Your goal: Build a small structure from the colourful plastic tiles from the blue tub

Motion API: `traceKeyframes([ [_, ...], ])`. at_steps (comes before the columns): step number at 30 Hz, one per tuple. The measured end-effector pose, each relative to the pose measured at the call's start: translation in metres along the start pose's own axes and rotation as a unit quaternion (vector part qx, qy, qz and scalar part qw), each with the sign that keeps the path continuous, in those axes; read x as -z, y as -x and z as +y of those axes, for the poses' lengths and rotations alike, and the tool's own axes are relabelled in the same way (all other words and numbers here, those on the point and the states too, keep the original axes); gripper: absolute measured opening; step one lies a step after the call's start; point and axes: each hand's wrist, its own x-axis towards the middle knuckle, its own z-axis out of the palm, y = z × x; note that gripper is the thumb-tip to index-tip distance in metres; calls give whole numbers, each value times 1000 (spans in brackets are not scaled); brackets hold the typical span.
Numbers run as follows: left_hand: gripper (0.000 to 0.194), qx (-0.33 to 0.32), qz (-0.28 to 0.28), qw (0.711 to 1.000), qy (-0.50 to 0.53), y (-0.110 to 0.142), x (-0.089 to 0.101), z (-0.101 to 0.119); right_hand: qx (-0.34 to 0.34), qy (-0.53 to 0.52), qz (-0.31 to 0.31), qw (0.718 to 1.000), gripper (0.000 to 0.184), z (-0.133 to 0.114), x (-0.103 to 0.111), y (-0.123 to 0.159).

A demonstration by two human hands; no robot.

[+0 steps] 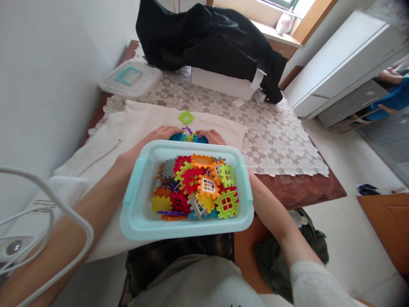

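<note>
A light blue plastic bin [137, 213] sits close to me, between my forearms, filled with several colourful interlocking building tiles [204, 189]. Beyond its far rim, my left hand [162, 133] and my right hand [211, 136] both close around a small cluster of joined tiles [188, 137] in blue, yellow and purple, resting on a white cloth [143, 119]. The bin's rim hides the lower part of both hands and most of the cluster. A single lime green tile [186, 117] lies on the cloth just beyond the hands.
The bin's clear lid [131, 79] with a teal handle lies at the table's far left. A black garment [207, 38] drapes over a white box [220, 83] at the back. A lace tablecloth [275, 140] covers the table's right side. A white cable [47, 200] curves at near left.
</note>
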Motion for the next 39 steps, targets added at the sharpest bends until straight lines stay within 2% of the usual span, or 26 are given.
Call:
traceKeyframes([
  [5,76,21,-3,1000,-15,0,2,3,-45,33,0,998,47,-2,8,-1],
  [11,75,64,18,997,-36,1,6,4,-126,68,106,984,35,7,8,-3],
  [16,75,112,91,990,9,-4,3,8,-146,19,175,974,37,14,4,-8],
  [20,83,88,103,990,33,-14,-4,9,-131,0,136,982,40,13,3,-12],
  [25,66,48,57,997,20,-27,-16,4,-94,8,71,993,41,12,2,-15],
  [27,63,49,52,997,14,-27,-17,1,-109,14,80,991,38,11,1,-16],
  [31,67,78,66,995,-1,-20,-14,-5,-155,10,144,977,35,10,3,-13],
  [35,65,94,82,992,-2,-12,-11,-9,-177,-60,184,965,39,8,12,-10],
  [39,69,88,103,991,9,-15,-14,-8,-179,-128,185,958,45,5,17,-10],
])
